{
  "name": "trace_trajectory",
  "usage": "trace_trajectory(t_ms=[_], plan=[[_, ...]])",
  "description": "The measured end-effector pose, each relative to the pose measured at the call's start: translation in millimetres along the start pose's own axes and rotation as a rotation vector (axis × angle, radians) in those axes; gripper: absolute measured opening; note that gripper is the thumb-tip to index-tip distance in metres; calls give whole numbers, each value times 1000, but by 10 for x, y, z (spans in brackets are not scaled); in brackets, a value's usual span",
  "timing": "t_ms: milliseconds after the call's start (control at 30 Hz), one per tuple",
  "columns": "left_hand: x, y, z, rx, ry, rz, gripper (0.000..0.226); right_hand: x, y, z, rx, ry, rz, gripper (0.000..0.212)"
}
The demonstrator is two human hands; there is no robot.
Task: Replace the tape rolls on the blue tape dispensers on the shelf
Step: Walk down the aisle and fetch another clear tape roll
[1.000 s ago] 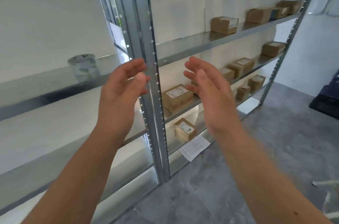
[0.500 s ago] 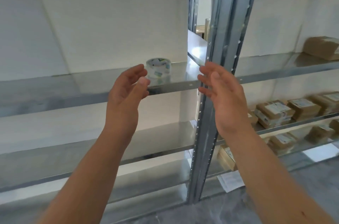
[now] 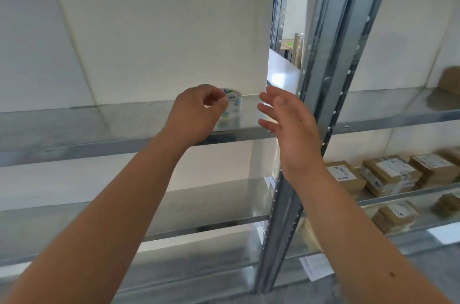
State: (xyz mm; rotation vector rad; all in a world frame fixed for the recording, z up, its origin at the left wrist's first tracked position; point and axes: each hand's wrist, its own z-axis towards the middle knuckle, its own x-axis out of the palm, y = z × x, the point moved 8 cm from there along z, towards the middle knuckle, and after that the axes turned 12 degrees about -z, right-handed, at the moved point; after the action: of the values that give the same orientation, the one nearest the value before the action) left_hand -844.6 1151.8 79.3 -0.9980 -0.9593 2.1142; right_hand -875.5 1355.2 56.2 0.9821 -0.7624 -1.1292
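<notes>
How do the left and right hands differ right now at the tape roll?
The left hand is curled, fingertips pinching at the tape roll; the right hand is open, fingers spread, apart from it. The left covers part of the roll; the right stands beside the steel upright. Both are raised at the same shelf.

Left hand (image 3: 196, 114) touches tape roll (image 3: 230, 111); right hand (image 3: 288, 127) open.
</notes>
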Motion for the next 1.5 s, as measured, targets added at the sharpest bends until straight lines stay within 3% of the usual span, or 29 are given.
trace_trajectory(t_ms=[133,200,267,367,600,700,800,867,933,1200,1367,1500], plan=[[338,52,409,10,141,453,24,-52,-86,108,37,21,21,20],[511,95,559,-26,224,565,25,-98,-130,159,60,24,25,20],[655,109,667,-28,268,590,9,-148,-161,210,66,29,22,19],[786,210,796,-45,268,632,31,-213,-166,277,52,25,37,18],[821,286,801,-67,139,646,31,-265,-346,333,60,28,118,20],[649,207,765,-55,-21,432,31,-238,-464,384,88,32,155,19],[435,120,617,-160,-197,-182,24,-220,-467,504,69,23,215,19],[422,54,471,-225,-192,-527,26,-177,-438,608,79,36,229,26],[460,-22,323,-236,-164,-710,29,-93,-405,708,121,81,251,27],[472,57,-170,-228,-257,-732,30,368,-325,650,173,354,82,42],[356,241,-285,-319,-220,-810,37,560,-531,582,320,477,218,62],[226,336,-426,-367,-245,-760,59,733,-635,494,358,575,282,75]])
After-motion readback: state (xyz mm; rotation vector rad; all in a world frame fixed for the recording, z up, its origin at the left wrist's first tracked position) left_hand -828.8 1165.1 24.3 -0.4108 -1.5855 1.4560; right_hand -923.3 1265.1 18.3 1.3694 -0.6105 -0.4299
